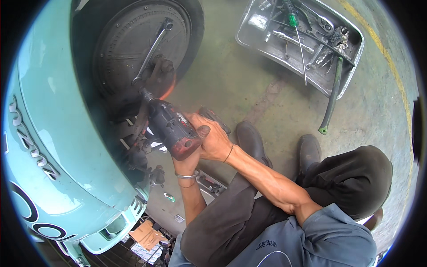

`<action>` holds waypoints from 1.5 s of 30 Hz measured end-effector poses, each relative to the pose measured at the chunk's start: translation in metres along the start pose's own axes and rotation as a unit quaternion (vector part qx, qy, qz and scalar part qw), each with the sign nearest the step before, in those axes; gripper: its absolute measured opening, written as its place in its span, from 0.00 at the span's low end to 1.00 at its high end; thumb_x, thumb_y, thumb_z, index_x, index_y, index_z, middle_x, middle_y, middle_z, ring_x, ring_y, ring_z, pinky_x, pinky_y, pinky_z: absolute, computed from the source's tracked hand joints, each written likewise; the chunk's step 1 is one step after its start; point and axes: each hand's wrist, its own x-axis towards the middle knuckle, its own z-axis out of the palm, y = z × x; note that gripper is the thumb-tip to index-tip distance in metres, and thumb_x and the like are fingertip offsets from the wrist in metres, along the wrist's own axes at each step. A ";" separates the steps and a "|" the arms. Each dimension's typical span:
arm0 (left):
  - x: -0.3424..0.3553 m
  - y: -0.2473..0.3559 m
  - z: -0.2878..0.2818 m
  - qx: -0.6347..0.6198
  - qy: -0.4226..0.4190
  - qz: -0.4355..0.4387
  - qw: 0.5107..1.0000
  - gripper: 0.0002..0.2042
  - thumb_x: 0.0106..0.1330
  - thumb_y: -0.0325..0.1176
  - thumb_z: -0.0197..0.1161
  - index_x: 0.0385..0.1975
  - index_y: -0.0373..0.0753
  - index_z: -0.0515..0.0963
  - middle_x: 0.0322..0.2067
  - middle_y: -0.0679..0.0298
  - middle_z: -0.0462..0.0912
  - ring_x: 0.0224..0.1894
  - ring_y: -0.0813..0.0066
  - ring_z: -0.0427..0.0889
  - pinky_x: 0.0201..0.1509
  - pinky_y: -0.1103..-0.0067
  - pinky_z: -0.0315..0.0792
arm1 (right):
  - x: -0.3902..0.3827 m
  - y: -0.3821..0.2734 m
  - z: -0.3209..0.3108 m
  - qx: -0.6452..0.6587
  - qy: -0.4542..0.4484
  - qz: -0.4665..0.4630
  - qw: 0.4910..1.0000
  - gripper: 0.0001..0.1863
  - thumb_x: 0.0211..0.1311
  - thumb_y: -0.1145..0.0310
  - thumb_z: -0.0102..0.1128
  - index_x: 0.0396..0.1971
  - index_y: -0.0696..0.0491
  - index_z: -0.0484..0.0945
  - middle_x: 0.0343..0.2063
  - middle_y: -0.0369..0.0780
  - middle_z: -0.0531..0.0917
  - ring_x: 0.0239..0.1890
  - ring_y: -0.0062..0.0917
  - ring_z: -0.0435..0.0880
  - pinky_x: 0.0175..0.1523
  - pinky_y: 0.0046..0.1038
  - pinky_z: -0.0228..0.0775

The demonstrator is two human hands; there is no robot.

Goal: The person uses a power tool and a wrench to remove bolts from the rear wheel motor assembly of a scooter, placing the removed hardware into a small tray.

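Impact wrench [171,127] sits at the fingers, nose pointing beyond them toward the wheel [129,44] and spanner [152,54] — likely heavy, rigid, slick if oily; best held by handle plus rear body. Right hand [216,139] wrapped round the handle, left hand [186,163] under the rear — fingers hidden, can't tell how closed

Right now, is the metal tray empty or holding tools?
Holding tools: a ratchet lies inside the metal tray, near a green-handled screwdriver.
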 end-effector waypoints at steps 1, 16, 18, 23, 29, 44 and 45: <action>-0.002 0.004 -0.008 0.064 -0.006 -0.005 0.998 0.23 0.53 0.37 0.74 0.44 0.33 0.75 0.39 0.61 0.81 0.39 0.67 0.80 0.45 0.72 0.74 | -0.003 -0.005 0.005 0.015 0.011 0.012 1.000 0.35 0.45 0.67 0.67 0.56 0.59 0.67 0.43 0.51 0.79 0.46 0.46 0.79 0.48 0.39 0.72; 0.010 0.143 -0.063 0.082 0.102 0.207 0.970 0.15 0.58 0.35 0.71 0.40 0.33 0.80 0.32 0.58 0.81 0.34 0.70 0.82 0.40 0.77 0.74 | 0.023 -0.012 -0.009 -0.035 0.022 0.056 0.998 0.23 0.37 0.67 0.68 0.39 0.58 0.77 0.26 0.51 0.82 0.30 0.49 0.81 0.34 0.42 0.71; 0.059 0.158 -0.047 0.082 0.086 0.232 0.965 0.16 0.59 0.36 0.68 0.41 0.31 0.79 0.34 0.55 0.82 0.36 0.62 0.82 0.43 0.74 0.74 | 0.022 -0.002 -0.008 -0.027 0.048 0.039 0.998 0.21 0.37 0.67 0.67 0.37 0.58 0.78 0.25 0.50 0.82 0.30 0.49 0.81 0.34 0.42 0.71; 0.188 0.157 -0.024 0.298 0.095 0.243 0.918 0.25 0.60 0.41 0.64 0.52 0.29 0.74 0.49 0.45 0.80 0.55 0.48 0.77 0.60 0.67 0.69 | 0.022 -0.004 0.007 -0.014 0.061 0.048 0.997 0.23 0.37 0.66 0.67 0.36 0.61 0.78 0.24 0.53 0.81 0.30 0.49 0.81 0.35 0.41 0.72; 0.227 0.154 0.008 0.479 -0.068 0.144 0.863 0.23 0.61 0.36 0.62 0.55 0.35 0.74 0.49 0.42 0.78 0.55 0.46 0.76 0.60 0.64 0.70 | 0.019 -0.007 0.009 0.022 0.055 0.077 0.995 0.23 0.38 0.66 0.67 0.38 0.61 0.79 0.25 0.54 0.81 0.32 0.50 0.81 0.37 0.43 0.72; 0.234 0.151 -0.052 -0.001 0.005 0.013 1.000 0.19 0.65 0.50 0.62 0.28 0.38 0.76 0.19 0.73 0.67 0.19 0.85 0.62 0.23 0.84 0.57 | 0.021 0.008 0.004 0.006 0.053 0.045 0.998 0.28 0.33 0.64 0.69 0.41 0.59 0.78 0.25 0.52 0.82 0.31 0.49 0.82 0.36 0.43 0.72; 0.235 0.149 -0.054 -0.014 0.010 0.015 1.000 0.18 0.65 0.49 0.62 0.28 0.38 0.76 0.19 0.73 0.66 0.18 0.85 0.61 0.22 0.85 0.56 | 0.022 0.007 0.004 0.010 0.046 0.043 0.998 0.29 0.33 0.64 0.69 0.42 0.59 0.77 0.26 0.52 0.82 0.31 0.48 0.82 0.36 0.43 0.72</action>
